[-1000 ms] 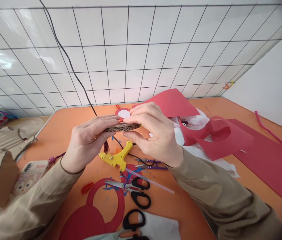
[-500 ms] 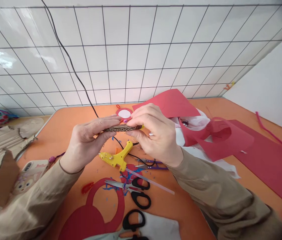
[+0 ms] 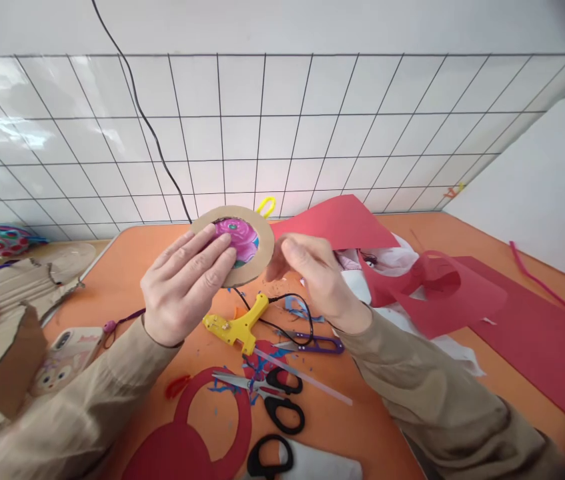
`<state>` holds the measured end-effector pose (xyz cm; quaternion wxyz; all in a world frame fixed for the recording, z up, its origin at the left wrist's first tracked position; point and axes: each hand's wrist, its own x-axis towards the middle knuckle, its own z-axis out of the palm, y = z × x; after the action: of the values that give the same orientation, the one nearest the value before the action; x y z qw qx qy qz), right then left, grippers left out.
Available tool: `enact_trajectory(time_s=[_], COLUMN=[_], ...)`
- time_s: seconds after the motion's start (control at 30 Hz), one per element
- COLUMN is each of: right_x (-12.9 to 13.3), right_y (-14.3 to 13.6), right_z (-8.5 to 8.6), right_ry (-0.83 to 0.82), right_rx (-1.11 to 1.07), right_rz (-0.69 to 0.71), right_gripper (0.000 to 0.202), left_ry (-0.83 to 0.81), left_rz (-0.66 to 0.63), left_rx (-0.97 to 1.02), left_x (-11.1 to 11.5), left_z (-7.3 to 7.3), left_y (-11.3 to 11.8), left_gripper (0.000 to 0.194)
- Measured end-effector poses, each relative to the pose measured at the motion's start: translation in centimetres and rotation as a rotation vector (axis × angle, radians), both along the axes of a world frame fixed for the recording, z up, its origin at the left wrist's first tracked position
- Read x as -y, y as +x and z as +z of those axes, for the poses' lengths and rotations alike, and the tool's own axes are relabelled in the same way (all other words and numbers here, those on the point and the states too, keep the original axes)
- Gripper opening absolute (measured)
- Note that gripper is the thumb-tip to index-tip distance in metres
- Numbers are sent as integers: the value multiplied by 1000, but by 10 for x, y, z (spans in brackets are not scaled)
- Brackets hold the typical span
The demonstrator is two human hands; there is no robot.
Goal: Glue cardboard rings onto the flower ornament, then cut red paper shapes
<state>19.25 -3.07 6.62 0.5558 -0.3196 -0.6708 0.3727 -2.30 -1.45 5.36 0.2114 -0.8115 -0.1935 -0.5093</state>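
Observation:
A round cardboard ring (image 3: 263, 257) with a flat face frames a purple flower-patterned piece (image 3: 248, 235). My left hand (image 3: 182, 283) grips it from the left, fingers laid across its front and the thumb hidden behind. A yellow loop (image 3: 267, 207) sticks up from the ring's upper right. Beside the ring's right edge is my right hand (image 3: 315, 277), loosely curled with nothing visible in it; its fingertips are slightly blurred, so contact with the edge is unclear. Just below lies a yellow glue gun (image 3: 237, 323) with a clear glue stick (image 3: 307, 378) at its rear.
Black-handled scissors (image 3: 267, 387), purple thread snips (image 3: 317, 342) and another black scissor handle (image 3: 269, 457) lie on the orange table (image 3: 152, 257). Red sheets (image 3: 537, 333) cover the right side. A phone (image 3: 69, 357) and a cardboard box (image 3: 7, 360) are left. A black cable (image 3: 147, 123) runs up the wall.
The cardboard ring has turned from edge-on to facing me, showing the flower pattern. My left fingers now lie across its front; my right hand has shifted to its right edge. The view has tilted up.

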Motion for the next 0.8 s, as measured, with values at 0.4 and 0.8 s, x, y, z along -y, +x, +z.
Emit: enact_trajectory(time_s=[0.4, 0.8], right_x=[-19, -22], right_y=[7, 4], right_z=[-5, -12], right_ry=[-158, -92], right_rx=[-77, -57], right_rz=[66, -16], right_gripper=[21, 39], left_ry=[-657, -1492], left_rz=[-285, -519], left_rx=[336, 735], left_x=[-3, 6], left_z=[15, 10], left_y=[0, 22], left_gripper=[85, 34])
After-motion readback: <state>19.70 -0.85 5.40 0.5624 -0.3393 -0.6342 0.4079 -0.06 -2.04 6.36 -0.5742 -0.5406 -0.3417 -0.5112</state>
